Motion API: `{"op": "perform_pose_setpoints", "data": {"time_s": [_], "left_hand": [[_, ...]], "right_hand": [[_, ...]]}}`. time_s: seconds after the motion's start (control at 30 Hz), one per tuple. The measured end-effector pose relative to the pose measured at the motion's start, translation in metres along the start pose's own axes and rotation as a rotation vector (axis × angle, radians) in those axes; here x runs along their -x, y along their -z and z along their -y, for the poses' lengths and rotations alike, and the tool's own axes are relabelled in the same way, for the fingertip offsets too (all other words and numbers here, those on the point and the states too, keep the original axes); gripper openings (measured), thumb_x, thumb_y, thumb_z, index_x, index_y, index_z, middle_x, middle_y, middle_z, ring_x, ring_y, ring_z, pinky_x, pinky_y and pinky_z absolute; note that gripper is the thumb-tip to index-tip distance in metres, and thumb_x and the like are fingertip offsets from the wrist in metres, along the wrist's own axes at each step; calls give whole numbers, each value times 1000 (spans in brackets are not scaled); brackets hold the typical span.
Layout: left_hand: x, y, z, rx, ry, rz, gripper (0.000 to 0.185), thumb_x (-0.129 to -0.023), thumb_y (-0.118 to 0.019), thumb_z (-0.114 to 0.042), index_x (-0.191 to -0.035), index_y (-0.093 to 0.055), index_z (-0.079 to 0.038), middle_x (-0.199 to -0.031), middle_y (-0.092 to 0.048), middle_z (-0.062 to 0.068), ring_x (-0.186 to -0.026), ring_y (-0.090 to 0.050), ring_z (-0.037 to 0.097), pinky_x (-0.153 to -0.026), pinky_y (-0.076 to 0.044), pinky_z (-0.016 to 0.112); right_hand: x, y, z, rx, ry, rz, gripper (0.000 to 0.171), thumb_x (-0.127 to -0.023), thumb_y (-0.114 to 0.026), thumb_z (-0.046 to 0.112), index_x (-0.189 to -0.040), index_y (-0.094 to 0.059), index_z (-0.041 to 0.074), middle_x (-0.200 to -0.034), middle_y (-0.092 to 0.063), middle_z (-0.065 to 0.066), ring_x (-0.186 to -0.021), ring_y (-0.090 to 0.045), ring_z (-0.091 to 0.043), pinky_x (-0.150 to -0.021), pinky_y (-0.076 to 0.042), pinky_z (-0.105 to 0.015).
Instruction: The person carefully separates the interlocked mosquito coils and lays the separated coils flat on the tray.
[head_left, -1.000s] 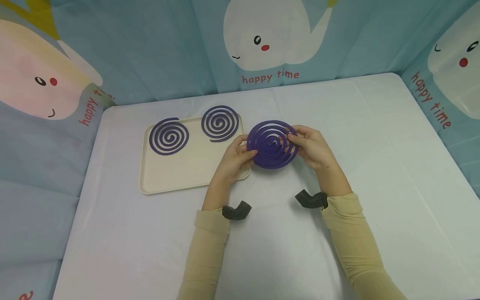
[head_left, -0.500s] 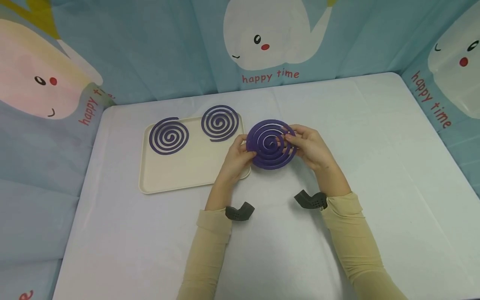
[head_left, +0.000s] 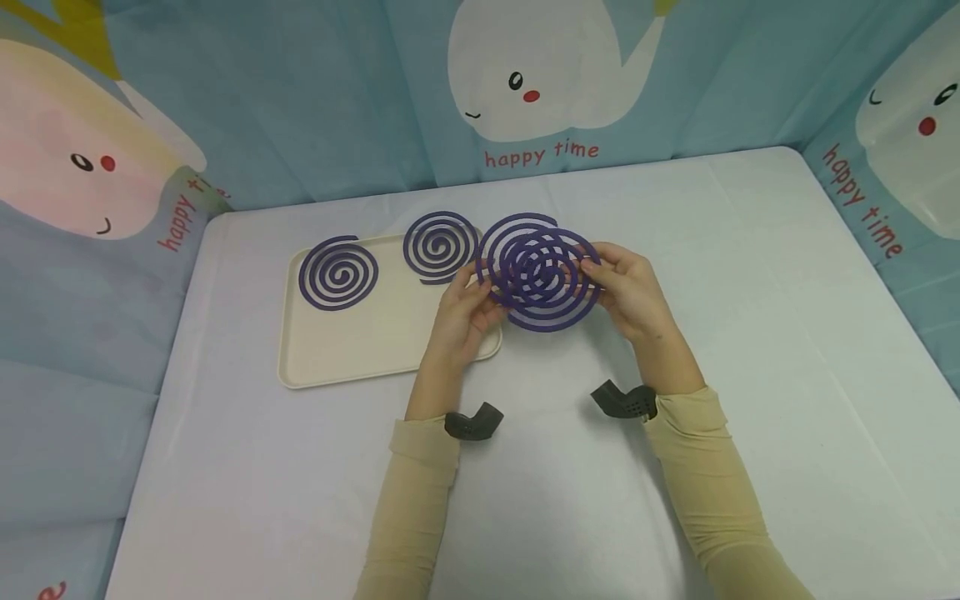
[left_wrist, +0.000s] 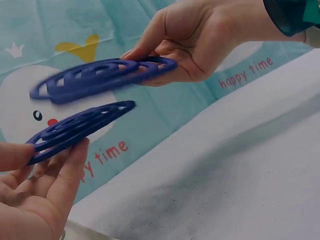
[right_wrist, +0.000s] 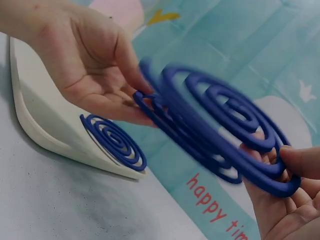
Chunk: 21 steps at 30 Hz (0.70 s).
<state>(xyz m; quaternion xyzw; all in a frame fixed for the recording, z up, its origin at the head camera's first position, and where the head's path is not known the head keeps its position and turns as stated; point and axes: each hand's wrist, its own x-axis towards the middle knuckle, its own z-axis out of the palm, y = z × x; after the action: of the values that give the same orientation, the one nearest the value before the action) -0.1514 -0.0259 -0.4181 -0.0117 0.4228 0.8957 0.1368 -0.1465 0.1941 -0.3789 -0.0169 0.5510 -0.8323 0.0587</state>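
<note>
Two purple coils [head_left: 538,271] — one pinched in each raised hand — overlapping.

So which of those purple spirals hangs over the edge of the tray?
The spiral at the tray's far right corner: its rim sticks out past the back edge. The spiral to its left lies almost wholly inside, and the other two are held in the hands.

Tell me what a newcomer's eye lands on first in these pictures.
Two purple spiral coils held above the white table's middle: the left hand pinches the left coil, the right hand pinches the right coil, the coils overlapping in the head view. To their left, a cream tray carries two more coils, the second overhanging its far edge.
</note>
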Motion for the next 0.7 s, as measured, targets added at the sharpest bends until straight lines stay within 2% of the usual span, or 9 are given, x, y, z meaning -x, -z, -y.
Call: {"op": "perform_pose_setpoints", "data": {"time_s": [0.1,0.23,0.4,0.57,0.7], "left_hand": [[0,0,-2,40,-22,-36,23,-97,-39,4,-111,-50,-11,-98,-64,7,-84,-65,16,-74,-56,28],[2,2,-6,50,-30,-50,24,-97,-39,4,-115,-49,-8,-101,-64,9,-89,-65,18,-80,-55,31],[7,11,-16,-4,-26,-94,28,-96,-42,3,-123,-48,-2,-99,-65,8,-88,-66,18,-79,-56,31],[18,34,-33,-138,-8,-105,30,-96,-43,3,-127,-45,4,-91,-69,4,-80,-68,15,-69,-57,26],[37,61,-54,-219,-13,-120,35,-97,-41,5,-131,-39,9,-88,-70,3,-77,-69,13,-66,-57,24]], "right_hand": [[0,0,0,-12,11,-5,18,-92,-52,-7,-93,-67,4,-84,-69,-5,-71,-63,-12,-64,-55,-21],[-1,1,0,-18,-8,-9,18,-92,-53,-6,-92,-67,4,-84,-68,-4,-71,-63,-12,-64,-54,-20],[-1,0,-1,-30,-51,-10,17,-92,-54,-6,-91,-68,5,-83,-67,-3,-71,-61,-11,-65,-54,-20],[0,4,-4,-53,-60,-12,21,-93,-50,-8,-90,-68,3,-83,-67,-4,-70,-62,-11,-64,-54,-20],[-3,4,-7,-54,-106,5,22,-93,-50,-7,-90,-69,4,-82,-67,-4,-69,-62,-11,-63,-54,-19]]}}
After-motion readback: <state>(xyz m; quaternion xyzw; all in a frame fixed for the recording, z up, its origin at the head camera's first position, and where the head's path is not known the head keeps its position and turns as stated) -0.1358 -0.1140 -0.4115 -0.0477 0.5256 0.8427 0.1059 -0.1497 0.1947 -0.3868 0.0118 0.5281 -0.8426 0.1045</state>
